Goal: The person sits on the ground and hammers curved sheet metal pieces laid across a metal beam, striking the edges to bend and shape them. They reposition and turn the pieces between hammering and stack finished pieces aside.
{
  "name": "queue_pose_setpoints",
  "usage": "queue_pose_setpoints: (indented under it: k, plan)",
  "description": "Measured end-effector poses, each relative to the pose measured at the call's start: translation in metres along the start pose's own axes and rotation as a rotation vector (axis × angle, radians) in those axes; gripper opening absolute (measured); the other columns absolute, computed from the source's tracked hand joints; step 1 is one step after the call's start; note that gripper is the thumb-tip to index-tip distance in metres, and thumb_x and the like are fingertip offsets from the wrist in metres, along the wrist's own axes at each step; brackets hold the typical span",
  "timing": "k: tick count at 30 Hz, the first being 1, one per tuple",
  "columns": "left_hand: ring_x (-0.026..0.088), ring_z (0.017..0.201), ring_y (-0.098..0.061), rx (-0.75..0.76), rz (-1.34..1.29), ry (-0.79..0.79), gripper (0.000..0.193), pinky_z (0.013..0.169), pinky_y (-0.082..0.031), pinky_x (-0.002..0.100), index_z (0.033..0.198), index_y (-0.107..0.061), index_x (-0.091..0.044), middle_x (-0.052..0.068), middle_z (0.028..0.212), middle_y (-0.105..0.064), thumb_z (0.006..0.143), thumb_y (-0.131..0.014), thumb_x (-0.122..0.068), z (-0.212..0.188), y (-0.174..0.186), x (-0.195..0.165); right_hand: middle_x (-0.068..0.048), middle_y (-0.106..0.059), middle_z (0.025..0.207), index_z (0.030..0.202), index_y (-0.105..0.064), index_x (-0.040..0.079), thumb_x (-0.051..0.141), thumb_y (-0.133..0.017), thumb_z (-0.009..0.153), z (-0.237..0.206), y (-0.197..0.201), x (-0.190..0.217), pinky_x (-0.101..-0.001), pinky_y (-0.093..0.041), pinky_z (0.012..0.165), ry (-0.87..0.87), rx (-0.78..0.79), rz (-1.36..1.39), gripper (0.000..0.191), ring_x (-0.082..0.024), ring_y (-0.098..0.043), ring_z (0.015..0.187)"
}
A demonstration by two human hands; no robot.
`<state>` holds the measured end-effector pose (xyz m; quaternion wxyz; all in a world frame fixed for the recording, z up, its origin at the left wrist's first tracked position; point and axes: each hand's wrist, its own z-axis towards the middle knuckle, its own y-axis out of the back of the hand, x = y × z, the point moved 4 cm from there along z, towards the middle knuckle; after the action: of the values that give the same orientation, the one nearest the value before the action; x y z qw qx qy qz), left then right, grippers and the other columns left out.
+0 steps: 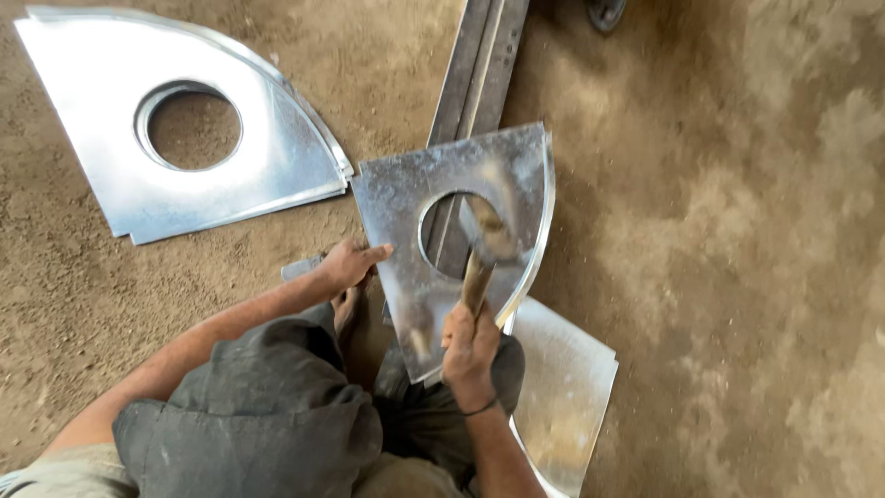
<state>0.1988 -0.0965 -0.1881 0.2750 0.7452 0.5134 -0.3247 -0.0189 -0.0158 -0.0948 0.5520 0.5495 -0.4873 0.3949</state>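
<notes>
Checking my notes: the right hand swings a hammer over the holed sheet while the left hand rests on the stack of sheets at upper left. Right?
Not quite. In the head view the left hand rests on the holed sheet's edge, not the stack. The right hand does hold the hammer.

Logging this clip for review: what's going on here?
A person crouched on a dirt floor steadies a fan-shaped metal sheet with a round hole using the left hand. The right hand grips a hammer, blurred mid-swing over the sheet, which lies across a steel bar. Similar sheets lie nearby.
</notes>
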Motion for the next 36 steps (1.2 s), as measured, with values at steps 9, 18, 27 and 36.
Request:
queue_pose_setpoints:
  k: [9, 18, 27, 36]
  plan:
    - [0.022, 0.065, -0.065, 0.006, 0.116, 0.013, 0.059, 0.064, -0.054, 0.042, 0.083, -0.069, 0.000, 0.014, 0.070, -0.068, 0.094, -0.064, -0.058, 0.002, 0.001, 0.004, 0.003, -0.051, 0.069, 0.098, -0.058, 0.003, 0.037, -0.054, 0.109, -0.004, -0.007, 0.015, -0.0242, -0.041, 0.044, -0.053, 0.036, -0.015, 0.037, -0.006, -0.047, 0.054]
    - [0.041, 0.129, -0.045, -0.577, 0.424, -0.219, 0.084, 0.103, -0.040, 0.056, 0.155, -0.040, -0.005, 0.028, 0.147, -0.045, 0.091, -0.070, -0.050, -0.013, 0.043, -0.038, -0.006, -0.073, 0.075, 0.097, -0.066, 0.005, 0.042, -0.055, 0.101, -0.008, -0.001, -0.027, -0.0301, -0.059, 0.056, -0.520, 0.202, -0.297, 0.038, -0.013, -0.072, 0.063]
    - [0.026, 0.120, -0.065, -0.144, 0.878, -0.255, 0.061, 0.104, -0.052, 0.040, 0.153, -0.048, -0.048, 0.008, 0.135, -0.062, 0.094, -0.064, -0.053, 0.036, 0.057, -0.111, -0.005, -0.059, 0.068, 0.097, -0.062, 0.005, 0.035, -0.062, 0.102, -0.060, 0.018, -0.053, -0.0289, -0.045, 0.048, -0.515, 0.165, -0.203, 0.030, -0.011, -0.052, 0.052]
    - [0.034, 0.101, -0.069, -0.387, 0.554, -0.068, 0.068, 0.089, -0.052, 0.049, 0.125, -0.058, -0.002, 0.020, 0.105, -0.072, 0.087, -0.078, -0.055, 0.026, 0.079, -0.065, -0.001, -0.056, 0.069, 0.097, -0.061, 0.001, 0.026, -0.057, 0.103, -0.026, 0.049, 0.017, -0.0250, -0.042, 0.043, -0.245, 0.106, 0.003, 0.027, -0.008, -0.050, 0.051]
